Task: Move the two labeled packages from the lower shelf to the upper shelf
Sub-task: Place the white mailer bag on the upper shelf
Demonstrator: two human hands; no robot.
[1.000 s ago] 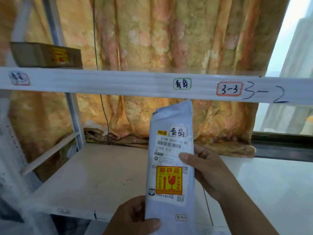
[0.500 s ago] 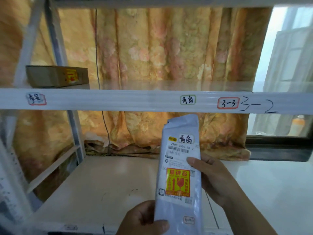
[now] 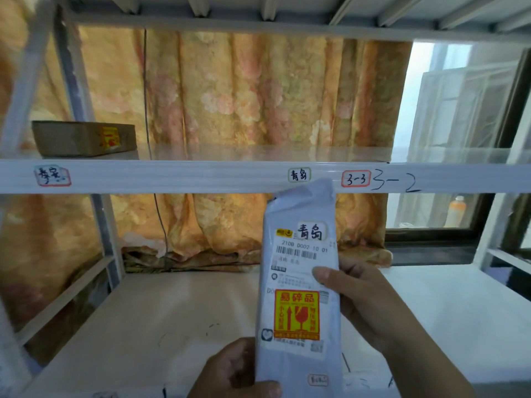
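- The left hand [image 3: 238, 372] sits nearest, at 6 o'clock, its thumb pressed flat across the bottom edge of the package [image 3: 298, 285]; the other fingers are hidden behind the plastic.
- The right hand [image 3: 365, 305] clamps the package's right edge at 4 o'clock — thumb laid on the front label, fingers curled out of sight behind.
- The package is a tall, slim mailer of smooth, glossy white-grey plastic, held upright in the air above the lower shelf [image 3: 149, 334], its crumpled top flap overlapping the front rail of the upper shelf [image 3: 201, 176].
- It bears a printed barcode label, a handwritten tag and a square orange-and-yellow fragile sticker.
- The lower shelf is a flat, matte pale board.
- At 10 o'clock a squat brown cardboard box [image 3: 83, 138] rests on the upper shelf — well apart from the package.
- Farthest back hangs a folded, floral orange curtain [image 3: 258, 96].
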